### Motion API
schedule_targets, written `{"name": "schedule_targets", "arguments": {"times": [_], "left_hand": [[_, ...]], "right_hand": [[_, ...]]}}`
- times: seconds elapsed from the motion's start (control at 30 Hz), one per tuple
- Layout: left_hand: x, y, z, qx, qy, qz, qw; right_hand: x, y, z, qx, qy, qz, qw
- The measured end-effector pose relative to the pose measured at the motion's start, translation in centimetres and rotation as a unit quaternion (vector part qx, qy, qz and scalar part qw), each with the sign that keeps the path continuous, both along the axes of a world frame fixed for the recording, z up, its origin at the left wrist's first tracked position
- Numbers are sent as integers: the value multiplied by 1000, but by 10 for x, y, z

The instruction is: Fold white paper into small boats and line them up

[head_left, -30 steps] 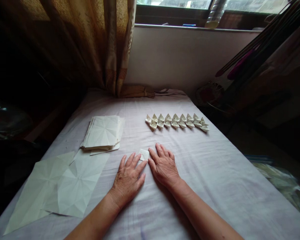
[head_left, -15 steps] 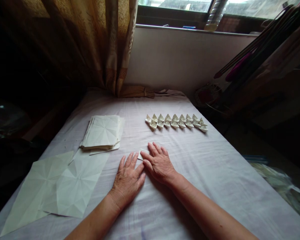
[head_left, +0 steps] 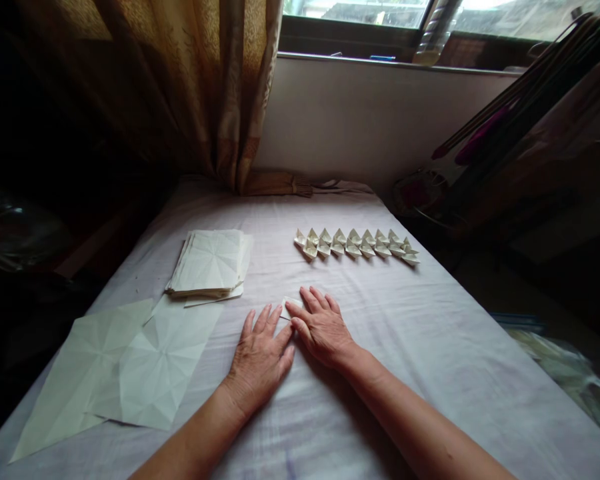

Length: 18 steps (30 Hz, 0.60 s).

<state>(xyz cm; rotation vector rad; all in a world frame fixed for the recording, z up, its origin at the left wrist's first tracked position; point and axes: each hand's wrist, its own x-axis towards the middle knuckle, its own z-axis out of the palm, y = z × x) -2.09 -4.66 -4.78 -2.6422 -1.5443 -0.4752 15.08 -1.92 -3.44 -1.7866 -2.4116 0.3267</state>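
Note:
A small piece of folded white paper (head_left: 289, 307) lies flat on the cloth, partly hidden beneath my fingers. My right hand (head_left: 324, 327) rests palm down, its fingers stretched out, with the index finger and thumb pressing on the paper. Close against its left edge is my left hand (head_left: 261, 347), also flat with fingers apart and the index fingertip by the paper. Beyond the hands, folded paper boats (head_left: 353, 243) stand in two rows.
To the left is a stack of creased paper squares (head_left: 213, 257). Loose creased sheets (head_left: 155, 367) overlap nearer me. A pale sheet (head_left: 405, 373) covers the surface. A curtain (head_left: 230, 100) hangs at the back, and a plastic bag (head_left: 570, 373) lies beyond the right edge.
The view has shifted slightly, so everything appears a little further right. Both hands stay at the small paper, and one lower edge of it now shows a dark gap.

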Motion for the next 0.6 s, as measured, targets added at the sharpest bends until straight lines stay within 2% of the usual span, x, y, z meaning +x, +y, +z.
{"name": "schedule_targets", "arguments": {"times": [0.33, 0.5, 0.6], "left_hand": [[3, -4, 2, 50, 21, 1, 999], [2, -3, 1, 40, 6, -3, 999], [-1, -2, 3, 25, -10, -14, 1000]], "right_hand": [[1, 12, -3, 12, 27, -2, 1000], [18, -4, -9, 73, 84, 54, 992], [26, -14, -9, 76, 77, 59, 992]]}}
